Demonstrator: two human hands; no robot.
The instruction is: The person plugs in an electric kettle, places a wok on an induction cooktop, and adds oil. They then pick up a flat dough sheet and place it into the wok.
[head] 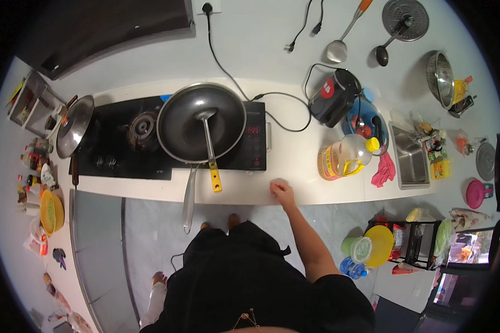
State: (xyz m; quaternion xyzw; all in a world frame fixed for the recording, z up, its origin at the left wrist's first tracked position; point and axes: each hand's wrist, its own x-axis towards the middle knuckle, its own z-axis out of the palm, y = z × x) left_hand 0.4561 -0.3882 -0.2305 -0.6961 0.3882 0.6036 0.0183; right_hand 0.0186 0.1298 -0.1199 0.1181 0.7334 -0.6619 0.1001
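My right hand (282, 194) is over the front edge of the white countertop (291, 158), its fingers curled together with nothing visible in them. Whether it touches the counter I cannot tell. My left hand is out of view. To the left of my right hand, a dark nonstick wok (179, 120) sits on a black induction cooker (256, 147) with lit red digits. The wok's grey handle (189, 200) juts out past the counter edge. A metal ladle or turner (208, 133) with a yellow-ended handle leans in the wok, its head on the bottom.
Right of my hand stand an oil jug (337, 160), a black appliance (335, 98), a blue basin (371, 112) and a steel sink (410, 162). Left are a gas burner (142, 127) and a wok lid (77, 127). Another person's white-clothed limb (153, 297) shows at lower left.
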